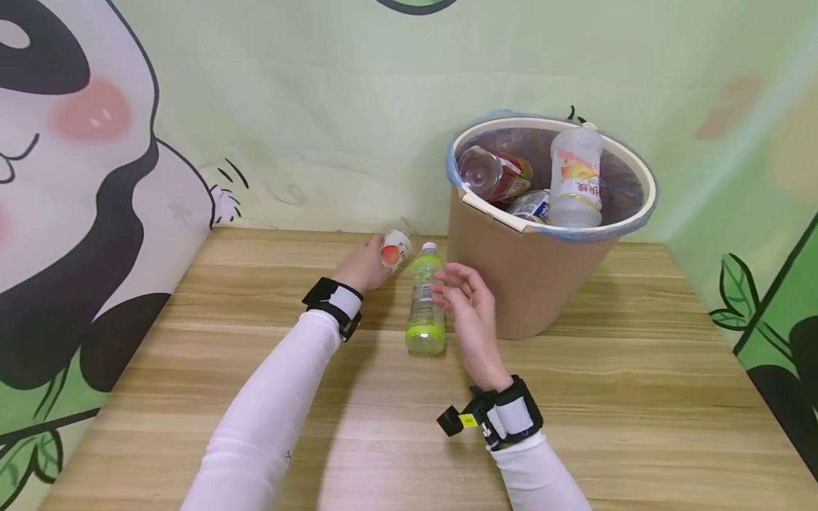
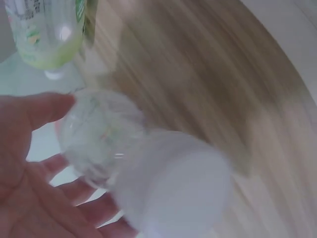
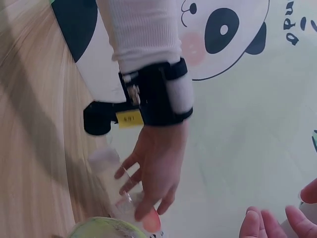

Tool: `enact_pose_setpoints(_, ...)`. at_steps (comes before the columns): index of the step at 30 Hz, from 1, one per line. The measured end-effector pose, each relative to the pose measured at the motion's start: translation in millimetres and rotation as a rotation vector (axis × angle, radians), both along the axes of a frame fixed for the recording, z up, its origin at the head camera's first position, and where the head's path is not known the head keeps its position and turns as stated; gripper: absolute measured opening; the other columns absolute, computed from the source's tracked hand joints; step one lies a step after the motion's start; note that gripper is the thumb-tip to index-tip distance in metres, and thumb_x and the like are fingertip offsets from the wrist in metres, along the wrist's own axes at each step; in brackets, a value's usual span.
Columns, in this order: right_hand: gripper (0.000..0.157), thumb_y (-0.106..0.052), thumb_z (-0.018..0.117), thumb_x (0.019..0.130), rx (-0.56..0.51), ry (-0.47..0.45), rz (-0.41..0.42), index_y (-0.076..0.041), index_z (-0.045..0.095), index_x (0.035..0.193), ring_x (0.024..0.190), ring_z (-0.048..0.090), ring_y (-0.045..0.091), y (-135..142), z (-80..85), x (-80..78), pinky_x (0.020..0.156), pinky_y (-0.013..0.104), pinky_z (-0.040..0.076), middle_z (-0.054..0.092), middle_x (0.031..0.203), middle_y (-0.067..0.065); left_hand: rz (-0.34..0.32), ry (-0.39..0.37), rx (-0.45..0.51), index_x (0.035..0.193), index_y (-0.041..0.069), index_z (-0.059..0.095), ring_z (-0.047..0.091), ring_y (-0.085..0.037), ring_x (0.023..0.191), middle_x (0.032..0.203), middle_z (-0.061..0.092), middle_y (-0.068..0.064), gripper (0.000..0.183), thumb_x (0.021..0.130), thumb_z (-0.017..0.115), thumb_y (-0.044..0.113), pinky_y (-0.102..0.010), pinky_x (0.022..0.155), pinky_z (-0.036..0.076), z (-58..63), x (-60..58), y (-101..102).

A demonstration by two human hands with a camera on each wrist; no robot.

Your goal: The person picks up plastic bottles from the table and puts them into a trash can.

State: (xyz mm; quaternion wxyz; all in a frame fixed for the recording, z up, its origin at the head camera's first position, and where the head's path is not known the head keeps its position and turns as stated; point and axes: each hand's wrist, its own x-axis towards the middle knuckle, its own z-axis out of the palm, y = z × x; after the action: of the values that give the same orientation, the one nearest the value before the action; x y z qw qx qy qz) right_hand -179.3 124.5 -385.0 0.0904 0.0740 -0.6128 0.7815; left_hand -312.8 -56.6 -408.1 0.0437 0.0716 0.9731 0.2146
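My left hand [image 1: 362,265] grips a clear plastic bottle [image 1: 397,248] near the back of the table. The bottle has a white label with a red-orange spot. In the left wrist view, its white cap [image 2: 183,183] points toward the camera, thumb on one side and fingers on the other. Just right of it stands a green-tinted bottle [image 1: 424,301] with a white cap. My right hand [image 1: 476,316] hovers beside that bottle, fingers loosely bent and holding nothing. In the right wrist view only the fingertips [image 3: 252,223] of this hand show, at the lower right.
A brown bin [image 1: 511,284] with a cream rim and bluish liner stands at the back right. Inside are a red-labelled bottle [image 1: 495,174], a blue-and-white labelled item [image 1: 532,206] and a whitish bottle [image 1: 576,177] that rises above the rim. A panda-print backdrop [image 1: 307,128] hangs behind the wooden table [image 1: 383,426].
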Motion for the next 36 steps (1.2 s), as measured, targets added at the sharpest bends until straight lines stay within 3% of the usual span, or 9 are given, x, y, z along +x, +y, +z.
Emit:
enact_pose_setpoints(6,0.029,0.001,0.043,0.093,0.000,-0.007,0.003,0.002,0.050,0.121,0.107,0.052,0.048,0,-0.1,-0.7,0.086,0.030,0.051,0.056,0.115,0.024,-0.028,-0.078,-0.015,0.147,0.008,0.024,0.053,-0.033,0.107,0.132,0.049,-0.022,0.073,0.087,0.062,0.016,-0.046,0.089,0.046,12.4,15.6,-12)
enact_pose_setpoints(13,0.029,0.002,0.043,0.093,-0.007,-0.008,0.008,0.003,0.049,0.121,0.107,0.051,0.049,0,-0.4,-0.7,0.084,0.028,0.051,0.053,0.119,0.031,-0.032,-0.090,-0.095,0.150,0.011,0.019,0.053,-0.036,0.102,0.132,0.047,-0.025,0.075,0.089,0.060,0.023,-0.048,0.085,0.047,15.9,19.1,-15)
enact_pose_setpoints(19,0.031,0.001,0.043,0.093,0.013,-0.013,0.009,0.005,0.048,0.123,0.102,0.056,0.039,0,0.4,0.2,0.086,0.031,0.051,0.051,0.120,0.032,-0.011,-0.040,-0.192,0.150,0.014,0.023,0.052,-0.039,0.104,0.127,0.049,-0.021,0.083,0.081,0.068,0.029,-0.053,0.083,0.047,12.3,15.8,-6)
enact_pose_setpoints(27,0.028,-0.001,0.043,0.094,0.035,-0.018,0.013,-0.001,0.050,0.121,0.101,0.058,0.033,-1,-0.4,1.2,0.091,0.039,0.049,0.051,0.121,0.031,-0.002,-0.041,-0.256,0.150,0.016,0.024,0.049,-0.039,0.111,0.133,0.047,-0.020,0.089,0.077,0.073,0.027,-0.055,0.087,0.045,3.6,15.3,-2)
enact_pose_setpoints(36,0.029,0.000,0.042,0.094,0.031,-0.016,0.017,0.001,0.049,0.122,0.102,0.058,0.034,-2,-1.6,0.0,0.089,0.034,0.050,0.052,0.121,0.030,-0.011,-0.024,-0.213,0.150,0.016,0.021,0.050,-0.039,0.107,0.131,0.046,-0.021,0.086,0.078,0.068,0.016,-0.054,0.079,0.049,-8.4,15.2,-12)
